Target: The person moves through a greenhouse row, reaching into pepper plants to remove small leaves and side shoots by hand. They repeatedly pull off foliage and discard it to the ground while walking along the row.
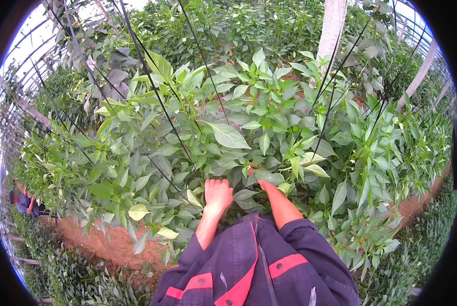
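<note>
Pepper plants (264, 95) with broad green leaves and small white flowers fill the space before me. My left hand (217, 193) reaches into the foliage, its back facing up and its fingers bent down among the leaves. Whether it grips a stem or a fruit is hidden. Close by on the right, my right hand (264, 184) is mostly covered by a pepper leaf (269, 176); only the wrist side and a bit of finger show. What those fingers touch cannot be seen. A large pale leaf (228, 135) hangs beyond both hands.
Dark support strings (157, 97) slant down into the plants on both sides. A pale post (331, 32) stands behind the row. Bare reddish soil (110, 243) runs along the near left. Another person (26, 202) is at the far left edge, under the greenhouse frame (31, 32).
</note>
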Demonstrator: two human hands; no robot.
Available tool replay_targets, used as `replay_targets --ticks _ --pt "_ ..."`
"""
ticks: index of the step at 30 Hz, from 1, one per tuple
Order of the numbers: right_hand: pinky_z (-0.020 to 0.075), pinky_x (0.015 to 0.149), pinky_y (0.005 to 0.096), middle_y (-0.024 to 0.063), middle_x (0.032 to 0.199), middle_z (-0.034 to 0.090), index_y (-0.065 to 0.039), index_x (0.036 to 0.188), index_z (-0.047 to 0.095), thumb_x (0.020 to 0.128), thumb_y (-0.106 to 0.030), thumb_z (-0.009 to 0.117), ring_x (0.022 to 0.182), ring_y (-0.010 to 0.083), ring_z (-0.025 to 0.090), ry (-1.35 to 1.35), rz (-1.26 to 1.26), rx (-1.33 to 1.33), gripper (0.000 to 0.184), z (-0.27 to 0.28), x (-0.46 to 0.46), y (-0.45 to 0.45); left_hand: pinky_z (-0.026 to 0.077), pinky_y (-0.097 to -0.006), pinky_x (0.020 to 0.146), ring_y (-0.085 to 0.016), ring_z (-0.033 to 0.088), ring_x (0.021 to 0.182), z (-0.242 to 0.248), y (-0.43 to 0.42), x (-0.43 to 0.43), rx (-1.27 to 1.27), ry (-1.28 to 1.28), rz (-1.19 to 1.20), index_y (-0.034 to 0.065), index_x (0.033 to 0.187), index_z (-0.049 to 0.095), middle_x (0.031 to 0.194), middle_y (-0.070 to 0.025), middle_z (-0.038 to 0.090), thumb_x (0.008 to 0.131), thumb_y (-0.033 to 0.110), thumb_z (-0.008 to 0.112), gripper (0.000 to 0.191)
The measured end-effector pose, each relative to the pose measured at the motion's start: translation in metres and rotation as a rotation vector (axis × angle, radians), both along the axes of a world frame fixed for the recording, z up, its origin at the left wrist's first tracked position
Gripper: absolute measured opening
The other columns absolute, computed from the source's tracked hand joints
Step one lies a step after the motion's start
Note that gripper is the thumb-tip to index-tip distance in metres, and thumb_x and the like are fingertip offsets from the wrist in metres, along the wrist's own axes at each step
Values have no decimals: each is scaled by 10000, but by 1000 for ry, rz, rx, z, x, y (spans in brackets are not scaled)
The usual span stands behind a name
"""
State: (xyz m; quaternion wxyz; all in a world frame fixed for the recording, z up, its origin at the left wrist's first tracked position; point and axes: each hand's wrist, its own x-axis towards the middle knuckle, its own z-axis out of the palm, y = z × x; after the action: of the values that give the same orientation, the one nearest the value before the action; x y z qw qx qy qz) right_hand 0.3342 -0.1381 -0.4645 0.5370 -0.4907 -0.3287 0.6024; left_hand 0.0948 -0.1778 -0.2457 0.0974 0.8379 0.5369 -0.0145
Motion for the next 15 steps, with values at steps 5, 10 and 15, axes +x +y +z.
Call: replay_targets --ticks 5,10,15 --pt "563 879 333 26 1224 720 -157 1426 624 1050 -442 655 1076 143 684 142 -2 -17 473 -2 -10 -12 412 -522 1153 -437 571 1342 -35 30 29 -194 -280 -7 59 1432 598 1417 -250 624 961 302 669 535" --pt "553 896 372 62 1168 715 -118 1391 635 1058 -474 603 1059 241 678 37 -79 -268 488 0 -29 0 496 -370 979 -219 642 1053 -54 68 62 -892 -928 336 34 1250 681 1166 -106 723 1022 355 623 397" --pt "604 720 317 69 996 735 -112 1223 683 1094 -484 561 835 193 728 541 152 -197 412 46 -49 -20 514 -348 777 -160 625 813 -58 68 60 -879 -910 382 111 1043 657 948 -34 698 1102 378 451 342"
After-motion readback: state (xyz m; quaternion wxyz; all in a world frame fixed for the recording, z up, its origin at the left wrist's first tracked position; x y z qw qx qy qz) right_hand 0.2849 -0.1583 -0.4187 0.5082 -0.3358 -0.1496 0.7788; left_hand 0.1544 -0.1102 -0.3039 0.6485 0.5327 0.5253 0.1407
